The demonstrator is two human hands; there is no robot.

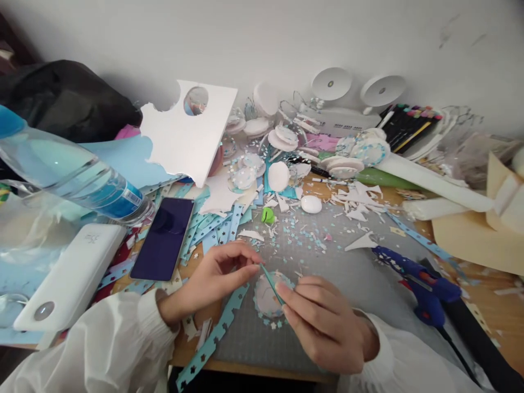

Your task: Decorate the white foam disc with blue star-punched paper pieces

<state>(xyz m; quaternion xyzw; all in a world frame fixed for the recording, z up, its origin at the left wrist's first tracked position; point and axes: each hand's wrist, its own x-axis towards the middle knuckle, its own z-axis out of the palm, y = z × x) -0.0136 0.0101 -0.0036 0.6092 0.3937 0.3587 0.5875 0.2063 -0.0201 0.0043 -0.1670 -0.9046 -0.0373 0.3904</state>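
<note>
My right hand grips slim teal tweezers, slanted with the narrow tip up and to the left. At that tip, the thumb and forefinger of my left hand are pinched together; whatever is between them is too small to make out. Under the tweezers a round white disc lies on the grey cutting mat, small pale blue and white stars around its rim. My right fingers cover part of it. Beside my left wrist runs a teal paper strip with star-shaped holes.
A blue glue gun lies at the right. To the left are a phone, a white power bank and a tilted water bottle. Decorated discs, a cut white board and paper scraps crowd the back.
</note>
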